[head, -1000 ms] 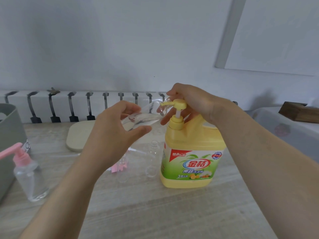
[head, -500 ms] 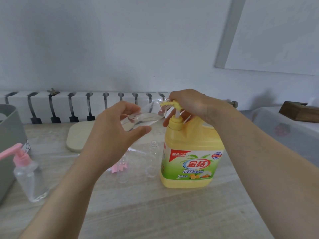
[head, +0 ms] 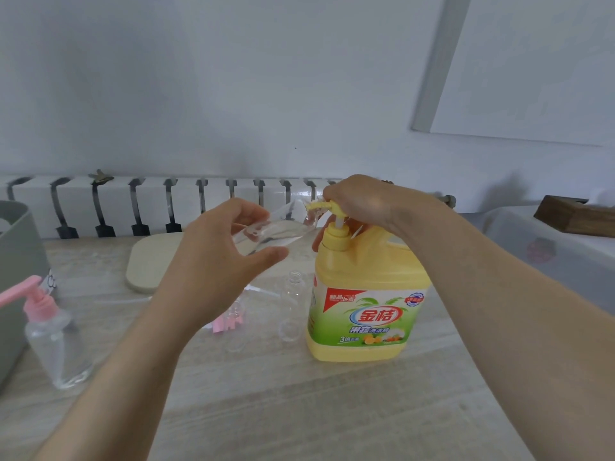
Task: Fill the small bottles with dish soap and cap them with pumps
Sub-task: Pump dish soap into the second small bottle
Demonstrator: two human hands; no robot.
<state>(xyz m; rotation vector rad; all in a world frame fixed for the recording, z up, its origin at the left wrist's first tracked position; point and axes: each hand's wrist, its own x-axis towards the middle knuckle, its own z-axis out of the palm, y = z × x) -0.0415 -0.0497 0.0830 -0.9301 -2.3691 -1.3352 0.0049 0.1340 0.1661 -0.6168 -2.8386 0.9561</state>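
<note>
Label (head: 370, 318) on yellow soap jug (head: 366, 264) reads 金桔; below, perhaps 果蔬.

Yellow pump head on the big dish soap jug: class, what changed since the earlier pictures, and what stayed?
The right hand pressed the yellow pump head slightly down towards the yellow plastic dish soap jug, shortening its white stem. The left hand still holds the small clear bottle tilted, mouth at the nozzle. The pink-pump clear bottle and the jug stayed put.

soap jug (head: 366, 294) yel/grn label | capped bottle pump (head: 28, 296) pink | bin (head: 16, 261) grey
</note>
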